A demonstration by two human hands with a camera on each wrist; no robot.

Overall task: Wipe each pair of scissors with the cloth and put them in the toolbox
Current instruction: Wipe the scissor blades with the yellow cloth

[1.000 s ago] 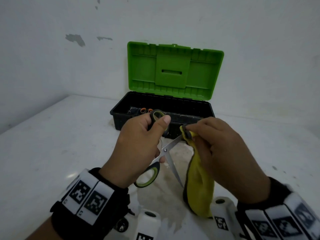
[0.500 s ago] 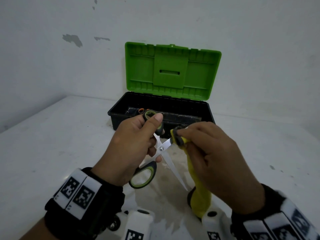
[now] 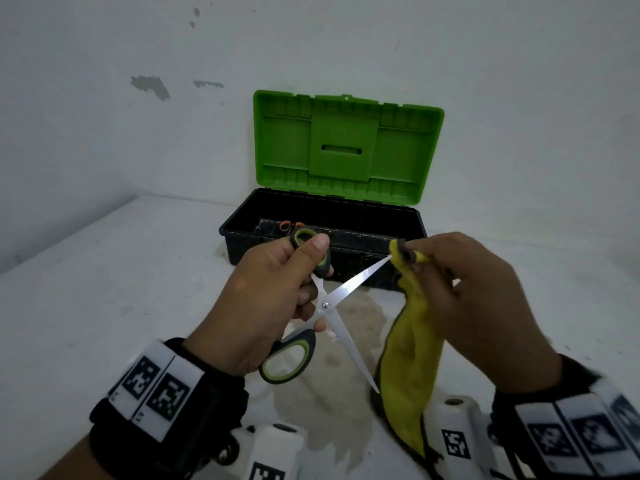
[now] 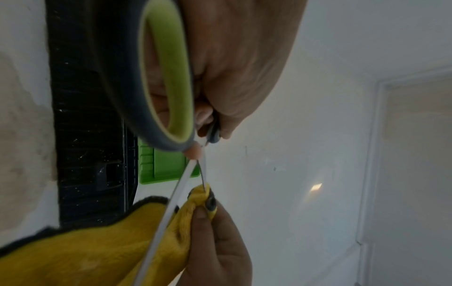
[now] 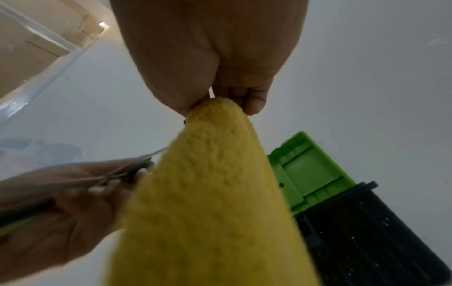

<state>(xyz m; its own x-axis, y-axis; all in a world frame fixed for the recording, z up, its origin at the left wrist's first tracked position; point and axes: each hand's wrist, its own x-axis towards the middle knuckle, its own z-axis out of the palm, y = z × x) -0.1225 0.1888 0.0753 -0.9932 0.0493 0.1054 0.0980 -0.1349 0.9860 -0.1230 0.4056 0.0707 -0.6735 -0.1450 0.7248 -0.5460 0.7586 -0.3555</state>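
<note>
From the head view, we hold the scissors (image 3: 323,306) in our left hand (image 3: 263,299), fingers curled round the upper handle near the pivot, thumb pressed on the grey-and-green loop, the lower loop hanging free toward 7 o'clock. Half a second ago our right hand (image 3: 478,299) pinched the yellow cloth (image 3: 412,358) close to the pivot; now that pinch sits at the very tip of the blade pointing to 2 o'clock, so we judge one stroke along this blade is finishing, while the other blade, aimed at 5 o'clock, still wants its wipe. The toolbox (image 3: 239,233) stands open at 12 o'clock just beyond our hands, its green lid (image 3: 343,150) upright, and orange handles (image 3: 290,226) of another pair lie inside near the left end. A damp stain (image 3: 332,403) marks the white table (image 3: 104,289) beneath us. Nothing stands between hands and box, though the spread blades need closing first, we think. In the left wrist view, the green handle loop (image 4: 168,81) fills the top at 12 o'clock, and the two blades run down to 6 o'clock, where fingers (image 4: 203,218) nip the cloth over one tip. In the right wrist view, the cloth hangs from the clenched fingertips (image 5: 254,104) and hides most of the blade; the box lies at 4 o'clock.
</note>
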